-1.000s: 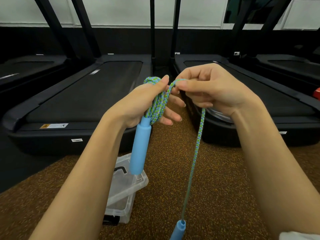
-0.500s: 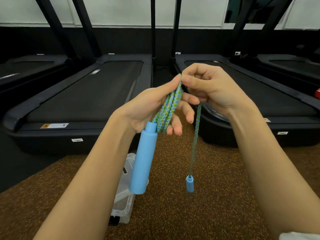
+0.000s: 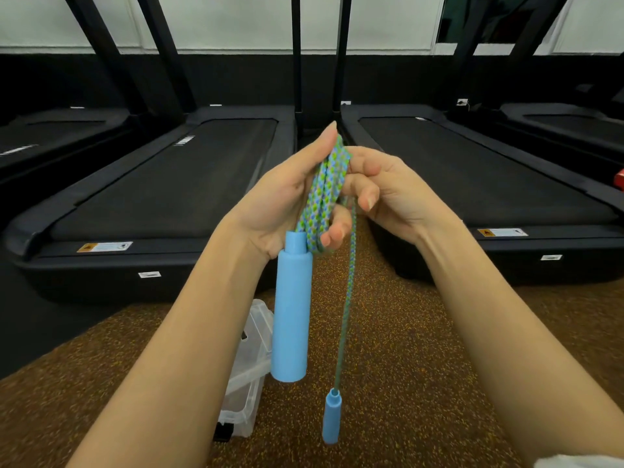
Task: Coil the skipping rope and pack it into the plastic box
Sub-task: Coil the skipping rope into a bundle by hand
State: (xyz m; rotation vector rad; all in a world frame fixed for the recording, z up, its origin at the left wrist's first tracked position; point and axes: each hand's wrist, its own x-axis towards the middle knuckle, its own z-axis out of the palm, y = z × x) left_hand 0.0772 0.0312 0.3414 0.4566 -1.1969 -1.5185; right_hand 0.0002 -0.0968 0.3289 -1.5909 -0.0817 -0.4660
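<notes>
At chest height, mid-view, both hands meet on the skipping rope (image 3: 326, 194), a blue & green braided cord gathered into several long loops. Left hand (image 3: 280, 204) holds the bundle: loops lie across the palm, thumb straight up along the left side, fingertips curled round & showing at the bundle's lower end. Right hand (image 3: 391, 194) pinches the upper part of the loops btwn thumb & bent fingers, right beside the left thumb.

First handle (image 3: 292, 312), a fat light-blue cylinder w/ a narrower neck, hangs upright just below the left palm, neck against the heel of that hand. One loose strand (image 3: 347, 298) drops from under the right hand, just right of that handle, & ends in the second handle (image 3: 331, 417), same blue, hanging free & lower than the first.

Plastic box (image 3: 251, 386), clear w/ a black latch, sits on the brown speckled floor (image 3: 422, 383) below the hands, partly hidden behind the left forearm & first handle; lid state can't tell. Rope is all up in the hands, well above the box.

Bkgd: black treadmills (image 3: 189, 184) side by side beyond the hands. White sleeve (image 3: 574, 462) edge at bottom right.
</notes>
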